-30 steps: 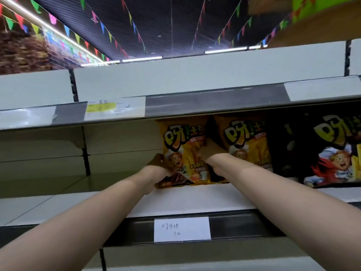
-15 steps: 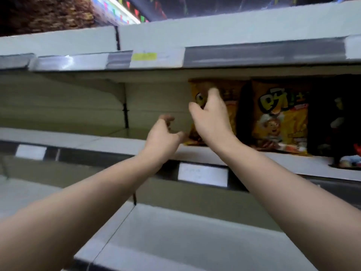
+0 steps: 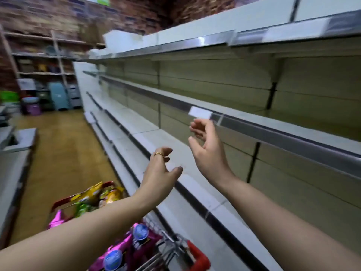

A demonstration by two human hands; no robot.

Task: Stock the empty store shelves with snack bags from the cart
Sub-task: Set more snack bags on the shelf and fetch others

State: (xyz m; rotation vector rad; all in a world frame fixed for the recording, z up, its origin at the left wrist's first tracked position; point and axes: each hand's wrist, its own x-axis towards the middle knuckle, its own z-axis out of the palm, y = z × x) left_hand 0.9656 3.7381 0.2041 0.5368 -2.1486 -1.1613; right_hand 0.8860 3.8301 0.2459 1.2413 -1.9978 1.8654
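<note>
Both hands are up in the air in front of the shelving, and neither has anything in it. The left hand (image 3: 159, 177) shows its back to the camera, fingers loosely curled, thumb stuck out to the right, with a gold ring (image 3: 158, 154) on one finger: relaxed, gripping nothing. The right hand (image 3: 209, 151) is just beside it, a little higher and to the right. Its palm is turned toward the left hand, fingers gently bent, thumb spread away from them, and it is empty too. There is a clear gap between the two hands, no contact. The right hand's fingertips sit just under a white label (image 3: 199, 113) clipped to a grey rail (image 3: 273, 132); the picture is too smeared to say whether they touch it. Beyond and beneath both hands run the white shelves (image 3: 195, 184), tier over tier, stretching away to the left and off to the right. The stock is down low. Below the left forearm sits the cart (image 3: 198, 255), its red corner showing between the two forearms, and it is loaded with snack bags (image 3: 125, 249). Shiny pink ones with round blue emblems lie right under the forearm, and yellow and green ones are piled at the cart's far end, below and to the left of the left hand. The bags are well apart from either hand. Left of the hands is a yellowish floor (image 3: 58, 153). Far off past it, racks (image 3: 48, 75) of plastic housewares stand against a brick wall (image 3: 39, 16), all blurred.
</note>
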